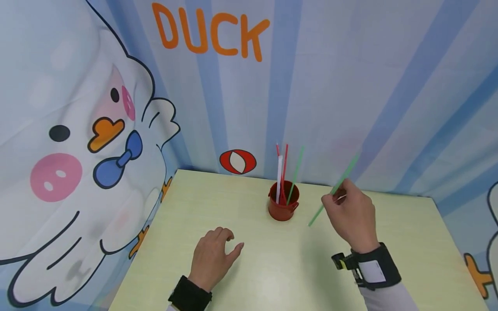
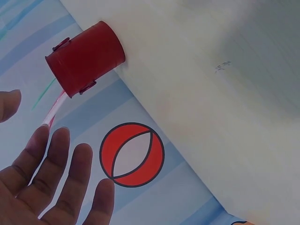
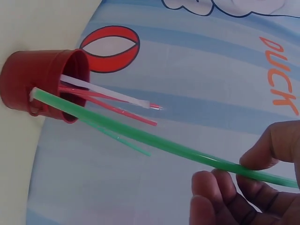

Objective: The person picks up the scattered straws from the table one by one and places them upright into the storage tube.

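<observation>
My right hand (image 1: 352, 218) pinches a long green straw (image 3: 154, 140) between thumb and fingers, right of a small red pail (image 1: 282, 212). The straw slants, its lower end apart from the pail in the head view; in the right wrist view that end overlaps the pail's rim. Inside the pail stand red straws (image 1: 285, 162), a white straw-like stick (image 1: 279, 172) and another green straw (image 1: 296, 172). Left of the pail and nearer to me, my left hand (image 1: 212, 257) hovers over the table with loosely bent fingers, holding nothing.
The pale yellow table (image 1: 163, 242) ends at a blue-striped cloth backdrop (image 1: 330, 86) just behind the pail. Printed ducks appear on the left and right, with a printed red-and-white ball (image 1: 238, 162) at the back. Each wrist wears a black strap (image 1: 190, 296).
</observation>
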A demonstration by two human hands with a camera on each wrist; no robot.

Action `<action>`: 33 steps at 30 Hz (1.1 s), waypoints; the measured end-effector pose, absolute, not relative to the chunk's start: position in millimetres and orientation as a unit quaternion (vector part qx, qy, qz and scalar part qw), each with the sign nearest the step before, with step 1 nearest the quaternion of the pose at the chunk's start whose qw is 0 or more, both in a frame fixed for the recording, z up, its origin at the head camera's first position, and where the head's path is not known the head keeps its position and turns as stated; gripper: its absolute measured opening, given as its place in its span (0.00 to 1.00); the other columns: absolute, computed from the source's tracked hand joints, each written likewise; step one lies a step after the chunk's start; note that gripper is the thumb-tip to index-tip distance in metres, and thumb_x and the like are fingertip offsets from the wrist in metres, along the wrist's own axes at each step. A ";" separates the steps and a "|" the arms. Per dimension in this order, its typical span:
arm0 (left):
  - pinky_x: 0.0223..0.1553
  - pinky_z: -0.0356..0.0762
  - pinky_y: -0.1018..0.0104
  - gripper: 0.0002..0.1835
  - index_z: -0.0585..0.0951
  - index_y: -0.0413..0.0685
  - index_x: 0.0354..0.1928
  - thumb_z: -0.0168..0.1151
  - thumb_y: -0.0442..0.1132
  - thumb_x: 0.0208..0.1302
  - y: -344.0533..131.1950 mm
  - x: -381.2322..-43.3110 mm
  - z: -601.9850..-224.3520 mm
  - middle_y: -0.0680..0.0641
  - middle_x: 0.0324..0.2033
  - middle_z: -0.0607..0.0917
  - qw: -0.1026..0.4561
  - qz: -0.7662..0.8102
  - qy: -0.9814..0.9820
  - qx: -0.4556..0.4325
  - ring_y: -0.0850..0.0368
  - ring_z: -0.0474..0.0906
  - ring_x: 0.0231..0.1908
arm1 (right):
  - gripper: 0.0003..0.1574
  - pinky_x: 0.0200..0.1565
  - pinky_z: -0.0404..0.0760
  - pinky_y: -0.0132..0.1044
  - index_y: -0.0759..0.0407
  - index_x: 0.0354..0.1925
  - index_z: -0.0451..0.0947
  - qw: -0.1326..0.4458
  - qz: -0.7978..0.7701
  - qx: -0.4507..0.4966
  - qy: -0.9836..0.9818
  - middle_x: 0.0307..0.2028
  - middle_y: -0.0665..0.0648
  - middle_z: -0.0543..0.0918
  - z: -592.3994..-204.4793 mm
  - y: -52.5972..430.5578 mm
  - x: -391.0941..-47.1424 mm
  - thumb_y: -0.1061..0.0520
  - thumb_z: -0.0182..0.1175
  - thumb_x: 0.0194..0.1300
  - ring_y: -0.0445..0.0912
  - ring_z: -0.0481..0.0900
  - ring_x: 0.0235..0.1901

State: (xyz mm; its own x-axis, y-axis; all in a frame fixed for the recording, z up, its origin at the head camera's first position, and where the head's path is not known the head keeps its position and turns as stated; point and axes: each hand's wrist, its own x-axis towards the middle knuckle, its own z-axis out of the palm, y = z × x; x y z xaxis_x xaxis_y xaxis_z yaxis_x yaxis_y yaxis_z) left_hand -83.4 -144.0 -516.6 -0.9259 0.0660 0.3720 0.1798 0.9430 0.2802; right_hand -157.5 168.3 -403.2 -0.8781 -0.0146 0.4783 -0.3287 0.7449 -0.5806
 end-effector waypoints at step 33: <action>0.24 0.69 0.67 0.15 0.80 0.57 0.32 0.69 0.57 0.55 -153.6 -85.0 -519.3 0.58 0.26 0.77 0.179 -0.154 -0.970 -0.049 0.62 0.68 0.26 | 0.07 0.17 0.71 0.42 0.61 0.34 0.76 0.200 0.344 0.087 -0.913 0.29 0.59 0.84 -429.2 110.0 -235.3 0.56 0.56 0.63 0.48 0.74 0.19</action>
State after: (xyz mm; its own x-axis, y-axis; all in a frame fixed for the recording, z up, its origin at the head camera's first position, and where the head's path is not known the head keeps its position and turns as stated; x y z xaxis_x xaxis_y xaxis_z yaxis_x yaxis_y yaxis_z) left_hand -85.0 -153.6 -519.3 -0.9310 0.0395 0.3629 0.1502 0.9475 0.2822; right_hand -235.3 110.0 -429.2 -0.9044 -0.0219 0.4261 -0.2975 0.7481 -0.5932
